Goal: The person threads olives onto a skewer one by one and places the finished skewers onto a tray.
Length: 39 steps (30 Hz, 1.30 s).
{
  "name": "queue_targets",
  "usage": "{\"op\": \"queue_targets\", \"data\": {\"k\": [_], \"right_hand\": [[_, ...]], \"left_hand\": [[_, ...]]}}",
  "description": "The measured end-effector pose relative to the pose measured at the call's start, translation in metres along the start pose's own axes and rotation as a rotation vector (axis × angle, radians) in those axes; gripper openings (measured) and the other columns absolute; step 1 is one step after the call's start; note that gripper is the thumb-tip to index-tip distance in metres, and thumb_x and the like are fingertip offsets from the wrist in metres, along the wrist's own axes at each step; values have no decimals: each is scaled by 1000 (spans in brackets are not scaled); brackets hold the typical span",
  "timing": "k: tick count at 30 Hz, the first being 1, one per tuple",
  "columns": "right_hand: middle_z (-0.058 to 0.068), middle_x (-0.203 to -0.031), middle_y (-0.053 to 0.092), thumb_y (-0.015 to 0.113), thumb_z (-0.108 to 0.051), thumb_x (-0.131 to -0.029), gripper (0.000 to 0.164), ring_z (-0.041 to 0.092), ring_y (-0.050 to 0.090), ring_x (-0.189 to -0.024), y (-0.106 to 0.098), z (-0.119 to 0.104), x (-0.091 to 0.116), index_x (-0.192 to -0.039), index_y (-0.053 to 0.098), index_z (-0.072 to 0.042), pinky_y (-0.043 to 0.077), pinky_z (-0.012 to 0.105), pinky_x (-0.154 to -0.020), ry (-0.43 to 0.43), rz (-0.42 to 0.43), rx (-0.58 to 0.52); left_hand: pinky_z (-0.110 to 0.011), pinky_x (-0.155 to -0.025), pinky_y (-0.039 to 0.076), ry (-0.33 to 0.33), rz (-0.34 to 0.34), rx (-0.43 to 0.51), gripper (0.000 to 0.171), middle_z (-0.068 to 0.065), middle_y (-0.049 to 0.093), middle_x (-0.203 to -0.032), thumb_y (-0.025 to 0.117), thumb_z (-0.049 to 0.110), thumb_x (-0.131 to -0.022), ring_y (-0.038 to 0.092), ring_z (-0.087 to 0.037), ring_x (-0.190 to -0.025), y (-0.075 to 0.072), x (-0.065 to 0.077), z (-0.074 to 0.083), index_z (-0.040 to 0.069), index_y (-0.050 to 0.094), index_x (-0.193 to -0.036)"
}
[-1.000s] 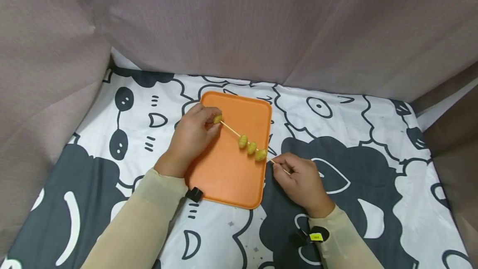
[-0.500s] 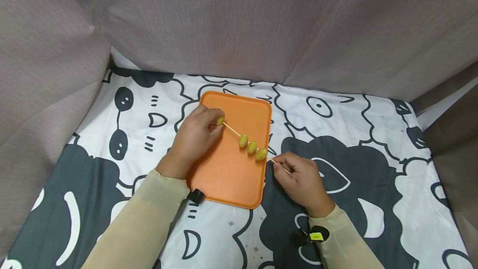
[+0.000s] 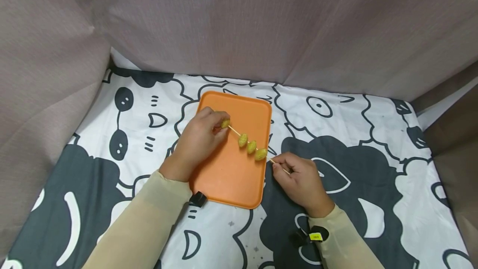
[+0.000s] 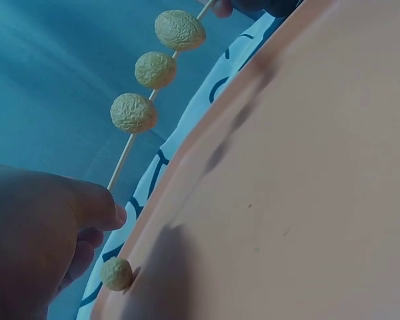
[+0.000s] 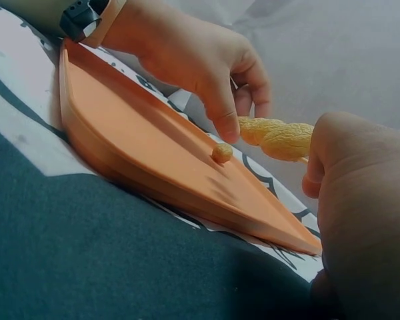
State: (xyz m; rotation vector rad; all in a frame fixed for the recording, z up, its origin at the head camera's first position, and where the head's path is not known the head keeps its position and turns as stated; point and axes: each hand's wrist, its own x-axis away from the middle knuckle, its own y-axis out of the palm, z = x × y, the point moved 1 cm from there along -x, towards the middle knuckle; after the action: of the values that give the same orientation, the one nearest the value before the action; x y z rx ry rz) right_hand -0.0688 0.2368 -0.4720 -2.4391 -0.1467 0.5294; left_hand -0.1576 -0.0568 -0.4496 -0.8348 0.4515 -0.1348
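Observation:
My left hand (image 3: 201,138) pinches a wrinkled yellow ball (image 3: 225,123) on a thin wooden skewer (image 3: 234,130), near its upper-left end. Three similar wrinkled balls (image 3: 252,147) sit together farther along the stick; their texture is plain in the left wrist view, where the ball in my left fingers is hidden. At its lower-right end, my right hand (image 3: 300,182) grips the skewer between thumb and fingers. Both hands hold it above the orange tray (image 3: 228,182). One loose wrinkled ball (image 5: 222,153) lies on the tray beneath my left hand, and the head view does not show it.
A cloth with black-and-white cartoon figures (image 3: 231,235) covers the surface under the tray. Grey-brown curtains (image 3: 261,24) hang behind and at the sides. Each wrist carries a small black strap device (image 3: 198,199).
My left hand has moved down and right along the skewer, bringing its ball closer to the three others. My right hand has stayed nearly still.

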Motion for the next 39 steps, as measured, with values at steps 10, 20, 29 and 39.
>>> {"op": "queue_targets", "data": {"k": [10, 20, 29, 39], "right_hand": [[-13, -67, 52, 76, 1, -97, 12, 1, 51, -57, 0, 3, 1, -99, 78, -11, 42, 19, -51, 0, -1, 0], [-14, -67, 53, 76, 1, -97, 12, 1, 51, -58, 0, 3, 1, -99, 77, -11, 42, 19, -51, 0, -3, 1], [-13, -67, 53, 76, 1, -97, 12, 1, 52, -58, 0, 2, 1, -99, 77, -11, 43, 20, -51, 8, -3, 9], [-13, -67, 55, 75, 1, -98, 12, 0, 52, -58, 0, 2, 1, -100, 78, -11, 43, 19, -52, 1, -2, 4]], "left_hand": [[-32, -74, 53, 36, -4, -3, 25, -4, 64, -98, 84, 11, -101, 58, -19, -86, 4, 0, 4, 11, 82, -126], [-31, -74, 53, 61, 1, -8, 27, -4, 64, -99, 84, 11, -101, 57, -19, -86, 5, 2, 12, 11, 82, -127], [-31, -74, 53, 77, -10, -10, 26, -5, 64, -99, 83, 12, -101, 57, -19, -87, 8, 2, 16, 11, 81, -127], [-30, -73, 56, 96, -21, -20, 28, -3, 63, -101, 84, 11, -101, 59, -18, -86, 8, 5, 23, 11, 81, -129]]}}
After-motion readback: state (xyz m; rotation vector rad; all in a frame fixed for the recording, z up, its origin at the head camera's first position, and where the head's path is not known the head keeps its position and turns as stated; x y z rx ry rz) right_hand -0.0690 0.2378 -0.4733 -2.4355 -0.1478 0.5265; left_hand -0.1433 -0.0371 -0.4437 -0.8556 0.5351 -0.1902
